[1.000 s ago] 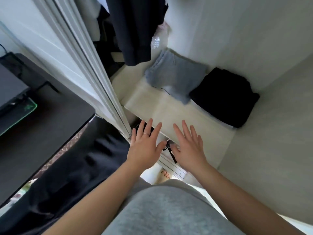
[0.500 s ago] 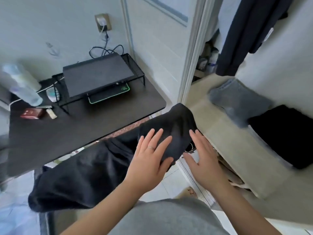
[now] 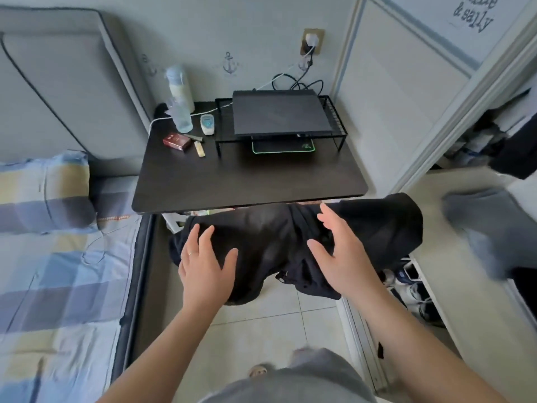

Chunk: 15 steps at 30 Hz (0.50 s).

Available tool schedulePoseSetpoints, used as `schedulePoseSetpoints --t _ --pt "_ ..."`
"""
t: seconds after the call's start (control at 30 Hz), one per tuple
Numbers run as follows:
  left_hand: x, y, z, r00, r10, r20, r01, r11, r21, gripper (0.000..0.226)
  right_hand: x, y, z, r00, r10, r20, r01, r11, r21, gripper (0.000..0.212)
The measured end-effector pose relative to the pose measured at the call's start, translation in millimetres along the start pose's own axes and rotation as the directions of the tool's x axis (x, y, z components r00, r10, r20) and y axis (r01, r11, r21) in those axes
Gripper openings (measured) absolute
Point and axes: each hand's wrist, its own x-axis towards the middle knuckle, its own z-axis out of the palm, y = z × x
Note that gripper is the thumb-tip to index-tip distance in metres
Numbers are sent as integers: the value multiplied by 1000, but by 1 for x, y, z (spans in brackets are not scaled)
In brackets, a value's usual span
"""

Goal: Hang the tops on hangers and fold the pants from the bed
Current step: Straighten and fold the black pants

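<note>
A black garment (image 3: 279, 239) lies draped over something low, just in front of the dark desk (image 3: 250, 181). My left hand (image 3: 203, 263) hovers over its left part with fingers spread and straight. My right hand (image 3: 343, 257) is held open over the garment's middle, palm turned inward. Neither hand holds anything. Folded grey pants (image 3: 488, 225) lie blurred on the wardrobe shelf at the right. A dark top (image 3: 520, 149) hangs inside the wardrobe.
The bed (image 3: 58, 274) with a checked blue sheet and pillow (image 3: 43, 193) fills the left. A laptop stand (image 3: 282, 120), bottles and small items sit on the desk. The sliding wardrobe door frame (image 3: 453, 126) stands at right, shoes (image 3: 412, 286) below the shelf.
My view has swung left from the wardrobe shelf to the desk and bed. Both hands stayed open and now sit over the black garment instead of the shelf.
</note>
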Motion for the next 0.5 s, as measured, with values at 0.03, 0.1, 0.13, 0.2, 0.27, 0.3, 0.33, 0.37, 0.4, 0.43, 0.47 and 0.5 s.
schedulePoseSetpoints --t 0.03,0.1,0.13,0.2,0.27,0.3,0.33,0.37,0.4,0.43,0.47,0.5 --pt "2 -5 -1 998 -56 -16 56 998 -31 68 6 -5 4 999 0 36 0 1000 7 68" --pt "5 -11 -1 982 -186 -38 178 971 -159 74 17 -12 11 996 14 90 -18 999 40 69" --pt "8 -13 0 966 -258 -25 242 933 -266 77 22 -14 14 995 19 98 -24 998 50 69" --pt "14 -15 2 936 -351 30 323 820 -473 78 31 -17 16 995 31 90 -36 998 59 66" --pt "22 -18 4 914 -396 89 374 735 -566 72 39 -18 14 995 60 74 -65 996 68 64" --pt "25 -18 6 904 -414 103 394 717 -576 70 42 -18 13 995 76 68 -81 994 73 62" --pt "28 -17 7 899 -426 107 404 706 -582 68 44 -17 12 994 90 62 -94 993 77 60" --pt "31 -16 8 892 -438 107 410 689 -597 67 45 -15 12 993 102 63 -106 991 76 58" --pt "34 -14 8 886 -452 107 414 662 -625 68 45 -14 11 991 110 71 -115 991 72 55" --pt "38 -13 9 876 -470 108 417 628 -657 70 45 -14 12 990 114 82 -119 991 67 53" --pt "42 -12 8 868 -484 107 419 600 -682 72 45 -14 12 989 115 90 -120 991 59 51" --pt "45 -10 7 864 -492 110 422 586 -692 73 45 -14 13 989 114 93 -119 992 49 48"
